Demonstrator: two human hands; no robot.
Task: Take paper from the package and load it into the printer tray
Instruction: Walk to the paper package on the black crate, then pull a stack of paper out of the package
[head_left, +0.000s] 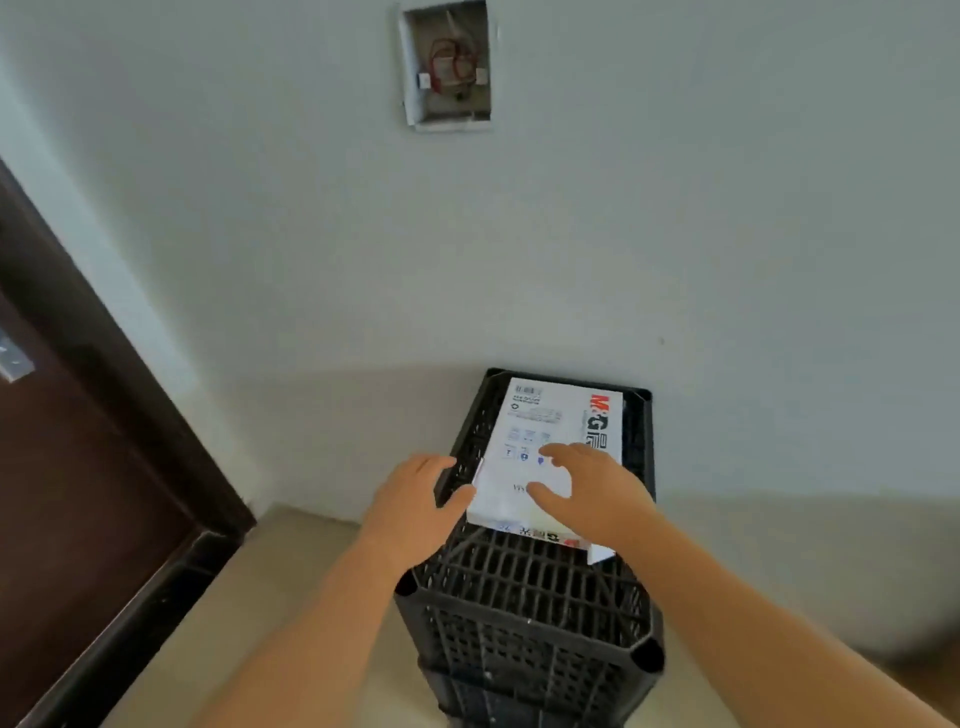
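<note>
Head cam: paper package (550, 447) on crate (524, 587), btwn spread left hand (415, 499) & right hand (587, 488).

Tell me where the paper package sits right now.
In the head view, the paper package lies flat on the black plastic crate against the wall, right of the dark door, with both hands reaching over its near end.

head-worn view, looking forward and down, close over a crate (524, 587)

The paper package (545, 441) is white with red and black lettering and small printed icons; it lies flat, lower centre of the frame, its near end torn open.
</note>
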